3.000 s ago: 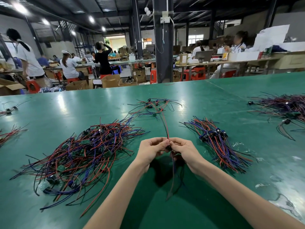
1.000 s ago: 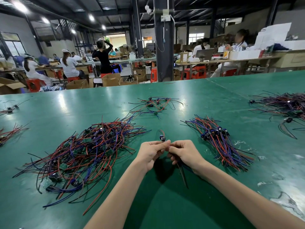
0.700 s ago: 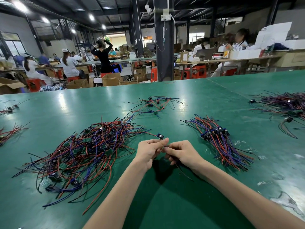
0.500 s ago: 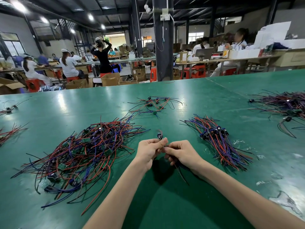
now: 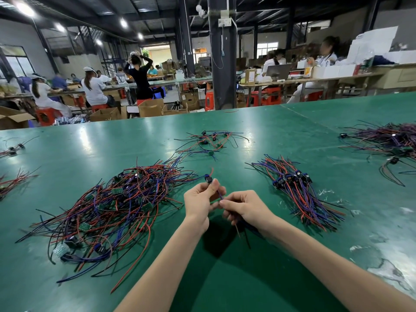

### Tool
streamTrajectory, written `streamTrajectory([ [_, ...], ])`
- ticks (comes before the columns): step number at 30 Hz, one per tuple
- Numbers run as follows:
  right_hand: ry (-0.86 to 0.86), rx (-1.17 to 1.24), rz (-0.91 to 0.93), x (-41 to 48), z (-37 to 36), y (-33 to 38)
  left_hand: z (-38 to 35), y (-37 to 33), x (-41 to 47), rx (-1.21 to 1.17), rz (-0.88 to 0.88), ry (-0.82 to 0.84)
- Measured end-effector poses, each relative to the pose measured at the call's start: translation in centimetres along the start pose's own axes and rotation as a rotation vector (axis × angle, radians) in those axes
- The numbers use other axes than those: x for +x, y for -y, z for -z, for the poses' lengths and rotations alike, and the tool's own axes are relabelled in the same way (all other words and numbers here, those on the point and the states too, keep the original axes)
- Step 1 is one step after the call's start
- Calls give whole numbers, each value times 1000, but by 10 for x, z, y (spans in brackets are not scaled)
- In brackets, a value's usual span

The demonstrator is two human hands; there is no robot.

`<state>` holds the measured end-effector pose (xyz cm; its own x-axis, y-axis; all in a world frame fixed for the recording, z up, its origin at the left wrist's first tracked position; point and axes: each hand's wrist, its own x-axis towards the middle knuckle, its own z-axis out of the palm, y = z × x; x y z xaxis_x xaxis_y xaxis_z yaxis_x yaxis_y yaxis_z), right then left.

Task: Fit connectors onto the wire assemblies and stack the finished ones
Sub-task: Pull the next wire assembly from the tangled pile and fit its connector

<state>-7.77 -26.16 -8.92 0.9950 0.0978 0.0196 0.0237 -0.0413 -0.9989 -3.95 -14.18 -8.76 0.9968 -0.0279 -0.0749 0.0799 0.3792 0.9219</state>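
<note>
At a green work table (image 5: pixel 236 278), a person's left hand (image 5: pixel 201 204) pinches a wire assembly (image 5: pixel 220 195) just below its small dark connector (image 5: pixel 209 178). The right hand (image 5: pixel 246 209) curls round the trailing leads, whose ends hang beneath the wrist. Both hands sit just right of the tangled pile (image 5: pixel 112 206) of loose wires. The neat stack (image 5: pixel 297 192) of assemblies lies farther right of that pile. Half a second earlier the fingertips met; now they have drawn slightly apart, exposing a short stretch of purple wire.
</note>
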Motion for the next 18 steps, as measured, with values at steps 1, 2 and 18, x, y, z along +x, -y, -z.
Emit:
streamTrajectory([
  [1,18,-19,2,-1,-1,1,3,-2,3,-28,3,-20],
  [2,37,-27,5,-2,-3,1,5,-4,5,-54,3,-35],
  [18,237,-147,41,-16,-12,10,20,-1,20,128,-121,-113],
])
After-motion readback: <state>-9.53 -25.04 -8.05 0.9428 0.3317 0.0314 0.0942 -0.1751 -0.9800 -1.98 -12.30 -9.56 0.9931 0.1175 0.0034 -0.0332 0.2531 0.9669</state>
